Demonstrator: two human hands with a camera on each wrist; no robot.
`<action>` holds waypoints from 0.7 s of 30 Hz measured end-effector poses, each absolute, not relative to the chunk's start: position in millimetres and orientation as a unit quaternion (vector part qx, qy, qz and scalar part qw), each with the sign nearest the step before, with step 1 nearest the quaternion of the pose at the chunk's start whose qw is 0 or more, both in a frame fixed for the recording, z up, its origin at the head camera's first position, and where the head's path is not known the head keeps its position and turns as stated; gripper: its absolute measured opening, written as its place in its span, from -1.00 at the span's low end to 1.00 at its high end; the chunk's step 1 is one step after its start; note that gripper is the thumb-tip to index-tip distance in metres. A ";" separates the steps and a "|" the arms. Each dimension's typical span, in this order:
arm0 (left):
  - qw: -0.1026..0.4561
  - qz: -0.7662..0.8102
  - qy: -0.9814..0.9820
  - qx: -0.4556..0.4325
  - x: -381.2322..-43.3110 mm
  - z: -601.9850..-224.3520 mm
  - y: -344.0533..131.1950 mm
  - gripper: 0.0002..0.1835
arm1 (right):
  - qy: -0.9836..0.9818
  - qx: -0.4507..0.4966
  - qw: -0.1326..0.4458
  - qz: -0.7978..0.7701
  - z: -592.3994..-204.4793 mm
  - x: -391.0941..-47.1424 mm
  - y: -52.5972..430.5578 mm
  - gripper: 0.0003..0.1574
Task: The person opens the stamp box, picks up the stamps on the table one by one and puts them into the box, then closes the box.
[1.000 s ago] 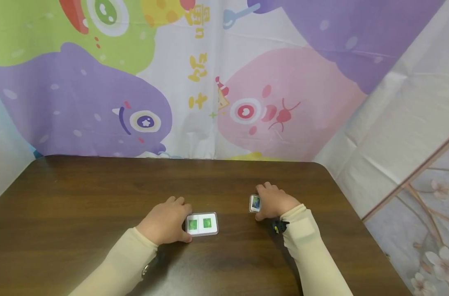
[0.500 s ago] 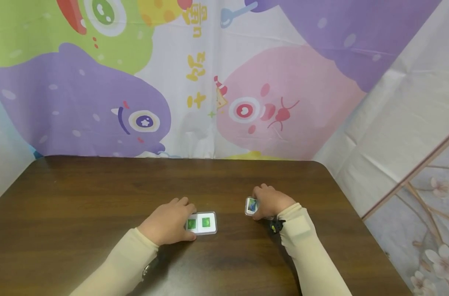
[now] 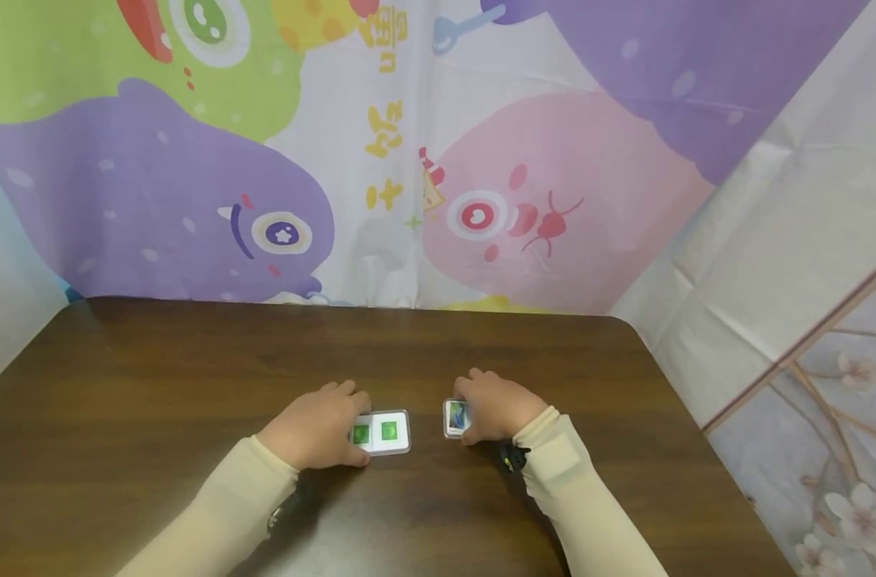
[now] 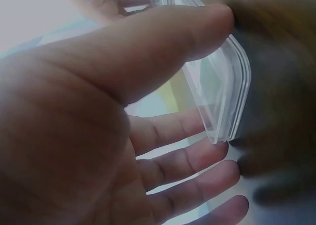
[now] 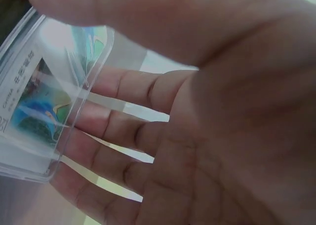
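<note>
In the head view my left hand (image 3: 315, 427) grips the left end of a clear plastic case (image 3: 402, 442) that shows two small green pictures on white. The left wrist view has the thumb over the rim of this case (image 4: 236, 91), fingertips along its opposite edge. To the right, my right hand (image 3: 501, 407) holds a second clear case (image 3: 452, 427) by its right side and covers part of it. Seen from the right wrist, this case (image 5: 29, 151) contains a colourful stamp (image 5: 42, 109) printed CHINA. A short gap separates the two cases.
Both cases are at the middle of a dark brown wooden table (image 3: 228, 353). Behind it hangs a cartoon-printed cloth (image 3: 380, 264), and a pale floral cloth (image 3: 791, 385) hangs along the right side. A dark wrist strap part (image 3: 513, 457) shows under the right wrist.
My right hand has moved left and slightly nearer with the stamp case, narrowing the gap. The left hand and its case have shifted a little left in view. Both holds stay the same.
</note>
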State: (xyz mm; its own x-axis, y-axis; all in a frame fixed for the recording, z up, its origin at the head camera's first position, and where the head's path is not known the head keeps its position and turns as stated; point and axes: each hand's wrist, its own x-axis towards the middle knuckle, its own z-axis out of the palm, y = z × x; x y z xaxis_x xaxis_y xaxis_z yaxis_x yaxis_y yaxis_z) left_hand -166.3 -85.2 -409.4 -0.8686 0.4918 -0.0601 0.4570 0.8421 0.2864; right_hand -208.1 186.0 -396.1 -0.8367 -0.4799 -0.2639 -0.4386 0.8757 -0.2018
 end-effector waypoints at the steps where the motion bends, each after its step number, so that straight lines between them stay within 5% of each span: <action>1: 0.065 0.131 0.958 0.247 -166.2 -408.9 -85.9 -0.37 | 0.956 -0.242 0.155 -0.062 -396.5 -207.4 184.2 -0.37; 21: 0.088 0.139 0.959 0.229 -162.7 -408.5 -84.8 -0.38 | 0.948 -0.267 0.164 -0.061 -401.5 -197.4 181.6 -0.33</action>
State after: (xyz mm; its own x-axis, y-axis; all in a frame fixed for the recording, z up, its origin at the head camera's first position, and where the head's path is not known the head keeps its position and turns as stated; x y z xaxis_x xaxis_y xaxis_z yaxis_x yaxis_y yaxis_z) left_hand -162.7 -84.8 -408.5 -0.8796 0.4642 -0.1043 0.4154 0.8562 0.3073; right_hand -197.4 181.6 -401.5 -0.8038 -0.5259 -0.2781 -0.4861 0.8501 -0.2026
